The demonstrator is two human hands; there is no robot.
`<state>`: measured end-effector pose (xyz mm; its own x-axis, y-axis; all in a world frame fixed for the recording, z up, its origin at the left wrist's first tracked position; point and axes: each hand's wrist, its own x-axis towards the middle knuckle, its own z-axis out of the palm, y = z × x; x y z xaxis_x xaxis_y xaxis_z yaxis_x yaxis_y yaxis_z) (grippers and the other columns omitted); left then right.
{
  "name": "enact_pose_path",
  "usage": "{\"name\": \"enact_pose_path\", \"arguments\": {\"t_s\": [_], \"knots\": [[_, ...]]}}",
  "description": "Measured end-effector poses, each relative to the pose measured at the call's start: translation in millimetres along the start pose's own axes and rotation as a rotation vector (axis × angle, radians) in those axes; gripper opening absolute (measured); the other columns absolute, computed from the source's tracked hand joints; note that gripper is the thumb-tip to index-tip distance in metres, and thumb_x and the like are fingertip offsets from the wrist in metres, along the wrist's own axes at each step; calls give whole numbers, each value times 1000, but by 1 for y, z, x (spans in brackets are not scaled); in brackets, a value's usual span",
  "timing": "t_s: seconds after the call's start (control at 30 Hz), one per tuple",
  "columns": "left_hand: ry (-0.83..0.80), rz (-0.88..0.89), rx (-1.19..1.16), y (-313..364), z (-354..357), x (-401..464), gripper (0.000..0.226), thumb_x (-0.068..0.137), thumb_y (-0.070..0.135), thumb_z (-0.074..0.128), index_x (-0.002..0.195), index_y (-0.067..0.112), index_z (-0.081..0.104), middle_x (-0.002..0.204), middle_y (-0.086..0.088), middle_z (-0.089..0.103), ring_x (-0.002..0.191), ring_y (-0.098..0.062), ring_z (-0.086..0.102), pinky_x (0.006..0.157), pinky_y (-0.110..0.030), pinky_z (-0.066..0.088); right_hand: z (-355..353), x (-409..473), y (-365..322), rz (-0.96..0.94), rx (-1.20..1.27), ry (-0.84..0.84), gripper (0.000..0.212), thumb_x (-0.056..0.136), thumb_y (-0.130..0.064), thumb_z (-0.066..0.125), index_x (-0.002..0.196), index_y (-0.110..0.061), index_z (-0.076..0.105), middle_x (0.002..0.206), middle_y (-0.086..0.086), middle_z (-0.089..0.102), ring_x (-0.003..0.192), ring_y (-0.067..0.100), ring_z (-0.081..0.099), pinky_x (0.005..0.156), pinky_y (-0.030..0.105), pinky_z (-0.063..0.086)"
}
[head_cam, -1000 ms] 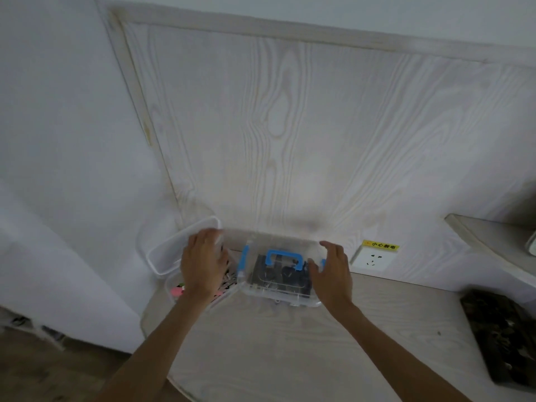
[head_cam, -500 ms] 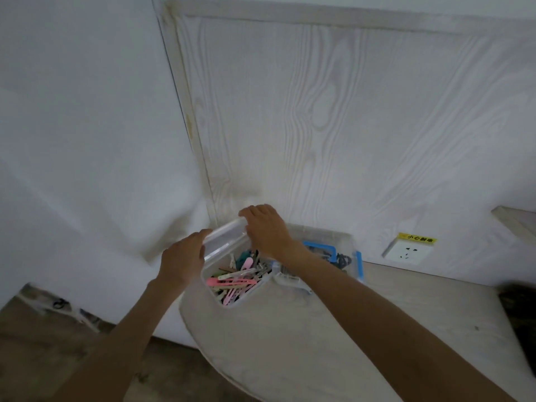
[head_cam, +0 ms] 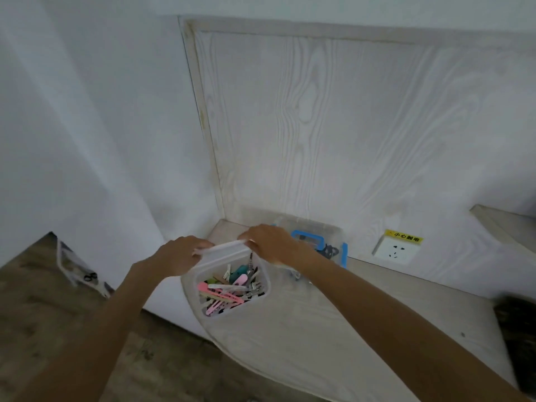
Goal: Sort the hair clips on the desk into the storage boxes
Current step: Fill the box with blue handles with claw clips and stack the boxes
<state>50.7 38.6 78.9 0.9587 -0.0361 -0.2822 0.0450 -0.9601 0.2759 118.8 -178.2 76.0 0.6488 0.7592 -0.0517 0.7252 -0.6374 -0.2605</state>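
A clear open storage box (head_cam: pixel 262 297) sits at the desk's left corner, filled with several pink, teal and white hair clips (head_cam: pixel 229 288). Above its far edge both hands hold the box's clear lid (head_cam: pixel 223 248) tilted. My left hand (head_cam: pixel 177 256) grips the lid's left end and my right hand (head_cam: pixel 272 245) grips its right end. Behind it stands a second clear box (head_cam: pixel 333 236) with a blue handle (head_cam: pixel 307 242) and blue latches, closed, with dark clips inside.
The pale wooden desk (head_cam: pixel 333 338) has a rounded left edge over the floor. A wall socket (head_cam: pixel 396 250) with a yellow label is at the back right. A dark object (head_cam: pixel 516 338) lies at the desk's right edge.
My right hand left the blue-handled box and crossed to the lid of the left box. Both hands now hold that lid lower, over the box's far edge.
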Motion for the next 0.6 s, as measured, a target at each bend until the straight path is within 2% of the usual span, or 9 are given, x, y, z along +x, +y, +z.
{"name": "enact_pose_path", "arguments": {"t_s": [0.13,0.27,0.37,0.47,0.53,0.6], "knots": [[-40,-9,-28,13,27,-34,42,94,13,50,134,29,48,138,2,50,121,-17,50,93,-23,38,13,-32,-7,-31,14,-79,33,99,-21,38,129,-21,53,118,8,58,112,25,52,91,39,44],[-95,19,-6,32,47,-54,49,87,14,61,131,33,50,137,6,48,124,-12,44,99,-23,36,26,-79,-3,-96,12,-97,33,97,-23,45,129,-21,54,120,7,57,114,24,52,95,39,44],[-67,96,12,54,60,-58,50,82,15,66,127,35,54,131,10,53,122,-10,46,96,-22,38,30,-116,6,-116,21,-77,35,95,-23,50,129,-23,53,124,6,56,117,22,51,97,41,45],[-82,189,5,83,81,-58,54,73,22,74,123,35,58,126,11,55,118,-8,48,95,-20,38,36,-156,26,-99,35,-67,38,92,-23,54,130,-26,53,131,1,53,122,17,48,104,31,41],[-63,269,-25,106,103,-55,55,68,30,79,119,36,60,122,13,58,113,-6,52,93,-18,40,42,-189,42,-54,48,-76,39,92,-25,55,130,-27,52,130,-1,51,120,14,48,100,27,42],[-16,337,-48,126,123,-53,56,65,36,80,118,37,60,118,16,59,108,-3,55,86,-11,43,49,-219,56,5,52,-69,39,91,-29,56,130,-24,51,128,1,52,116,14,51,97,29,47]]}}
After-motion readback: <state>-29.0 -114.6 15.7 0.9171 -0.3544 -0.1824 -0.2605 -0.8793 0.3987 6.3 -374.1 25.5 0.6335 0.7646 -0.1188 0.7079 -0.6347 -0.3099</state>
